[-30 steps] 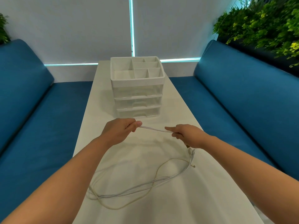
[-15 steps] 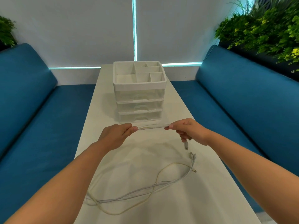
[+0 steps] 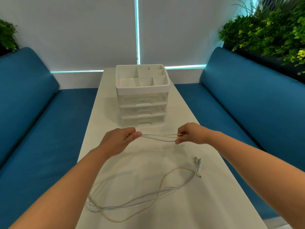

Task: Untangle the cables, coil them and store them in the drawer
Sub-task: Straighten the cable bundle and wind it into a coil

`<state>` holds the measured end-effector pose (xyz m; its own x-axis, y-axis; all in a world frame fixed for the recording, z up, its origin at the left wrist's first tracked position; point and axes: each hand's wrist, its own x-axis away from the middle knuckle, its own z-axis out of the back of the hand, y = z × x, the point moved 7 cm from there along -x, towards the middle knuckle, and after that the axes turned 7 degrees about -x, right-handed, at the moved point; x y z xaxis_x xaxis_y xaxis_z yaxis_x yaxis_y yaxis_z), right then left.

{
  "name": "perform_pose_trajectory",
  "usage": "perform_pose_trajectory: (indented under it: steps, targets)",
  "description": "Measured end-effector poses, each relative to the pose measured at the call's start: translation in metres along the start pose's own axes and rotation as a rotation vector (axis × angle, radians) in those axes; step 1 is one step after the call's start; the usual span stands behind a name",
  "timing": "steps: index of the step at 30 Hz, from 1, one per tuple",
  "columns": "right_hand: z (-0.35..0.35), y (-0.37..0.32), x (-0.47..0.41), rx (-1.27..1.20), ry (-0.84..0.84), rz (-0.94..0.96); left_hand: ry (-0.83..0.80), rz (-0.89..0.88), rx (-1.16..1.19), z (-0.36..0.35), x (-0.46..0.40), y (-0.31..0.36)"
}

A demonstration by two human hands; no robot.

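Note:
My left hand and my right hand each pinch an end of a folded stretch of white cable, held a little above the white table. Two or three strands span the gap between the hands. A bundle of loose white cables lies on the table below my arms, its connector ends at the right. Beyond the hands stands a white drawer unit with three clear drawers, all closed, and a divided tray on top.
Blue sofa seats flank the narrow table on both sides. Green plants sit behind the right backrest and in the left corner. A white wall lies behind the drawer unit.
My hands have moved further apart and the span of cable between them has grown longer, now with more strands. The connector that hung under my right hand is gone from view.

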<state>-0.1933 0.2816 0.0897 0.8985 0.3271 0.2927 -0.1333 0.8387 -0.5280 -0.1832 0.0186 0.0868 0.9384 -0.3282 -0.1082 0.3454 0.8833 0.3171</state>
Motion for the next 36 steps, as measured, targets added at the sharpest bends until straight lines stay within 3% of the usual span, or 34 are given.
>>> perform_pose_trajectory:
  steps: [4, 10, 15, 18, 20, 24, 27, 36]
  targets:
    - [0.002, -0.003, 0.002, 0.020, 0.060, 0.040, -0.012, 0.014, 0.000, -0.001, -0.001, -0.005]
    - [0.002, -0.001, 0.008, -0.074, -0.018, 0.036, -0.014, 0.026, -0.008, 0.003, -0.003, -0.010]
    - [0.017, -0.001, 0.005, 0.119, 0.193, 0.059, -0.084, 0.025, -0.060, -0.002, -0.004, 0.000]
    - [0.028, -0.002, 0.001, 0.450, 0.292, 0.035, -0.144, 0.026, -0.081, -0.008, -0.004, 0.007]
    - [0.032, -0.003, -0.001, 0.530, 0.324, 0.052, -0.177, 0.035, -0.076, -0.011, -0.004, 0.009]
    - [0.030, 0.005, -0.001, 0.002, 0.205, 0.070, -0.211, 0.047, -0.096, -0.015, -0.001, 0.008]
    - [0.033, 0.001, 0.000, -0.148, 0.242, 0.127, -0.196, 0.057, -0.107, -0.014, -0.003, 0.006]
    - [0.030, 0.000, 0.001, 0.520, 0.289, 0.141, -0.157, 0.034, -0.199, -0.002, -0.010, 0.005]
